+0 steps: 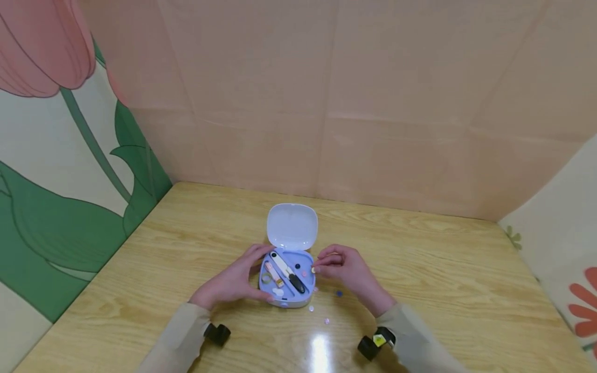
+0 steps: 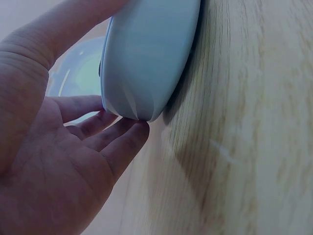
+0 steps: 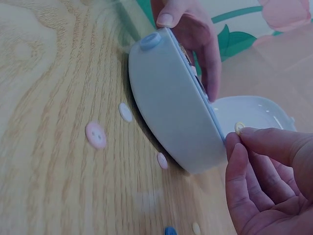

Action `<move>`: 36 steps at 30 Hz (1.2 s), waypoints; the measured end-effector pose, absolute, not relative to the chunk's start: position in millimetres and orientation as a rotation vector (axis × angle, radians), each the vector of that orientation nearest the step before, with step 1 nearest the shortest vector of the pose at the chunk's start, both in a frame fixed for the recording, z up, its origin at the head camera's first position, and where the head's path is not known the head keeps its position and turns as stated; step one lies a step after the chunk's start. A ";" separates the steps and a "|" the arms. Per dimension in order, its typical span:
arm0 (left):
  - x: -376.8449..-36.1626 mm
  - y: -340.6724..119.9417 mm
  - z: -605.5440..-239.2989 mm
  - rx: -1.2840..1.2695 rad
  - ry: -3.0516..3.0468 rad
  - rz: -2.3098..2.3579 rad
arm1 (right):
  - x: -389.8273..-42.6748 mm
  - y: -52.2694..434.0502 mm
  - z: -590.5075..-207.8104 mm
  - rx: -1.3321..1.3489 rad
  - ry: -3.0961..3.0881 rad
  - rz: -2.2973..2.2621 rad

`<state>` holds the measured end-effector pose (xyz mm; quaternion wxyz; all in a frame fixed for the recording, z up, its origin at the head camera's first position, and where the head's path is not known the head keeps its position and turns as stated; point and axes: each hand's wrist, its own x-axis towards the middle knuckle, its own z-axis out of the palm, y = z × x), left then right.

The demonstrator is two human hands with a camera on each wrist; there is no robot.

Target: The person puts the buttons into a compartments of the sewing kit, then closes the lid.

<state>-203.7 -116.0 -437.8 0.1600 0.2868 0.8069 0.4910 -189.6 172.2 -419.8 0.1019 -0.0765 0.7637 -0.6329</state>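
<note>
Pastel buttons (image 1: 326,321) loose beside sewing box (image 1: 285,280)

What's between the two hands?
The open sewing box sits between them in the head view. The left hand holds its side; the right hand pinches a tiny button.

Loose buttons (image 3: 96,135) on wooden table (image 1: 443,269)

You get soft, even light from overhead; a white glare patch sits on the worktop (image 1: 320,348) just nearer you than your grip. Both wrist views blur close up.
</note>
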 end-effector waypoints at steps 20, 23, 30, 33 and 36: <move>-203.8 -116.5 -438.2 0.863 2.296 1.430 | -202.4 150.8 -419.7 -0.260 2.322 -1.847; -203.8 -116.7 -438.0 0.860 2.287 1.435 | -201.8 148.6 -417.3 -0.272 2.330 -1.838; -203.8 -117.2 -437.3 0.838 2.291 1.431 | -201.6 145.2 -414.6 -0.323 2.369 -1.806; -203.6 -116.9 -437.4 0.854 2.290 1.437 | -201.5 144.3 -414.7 -0.326 2.409 -1.767; -203.7 -116.5 -437.8 0.876 2.289 1.440 | -201.4 143.6 -415.4 -0.321 2.444 -1.729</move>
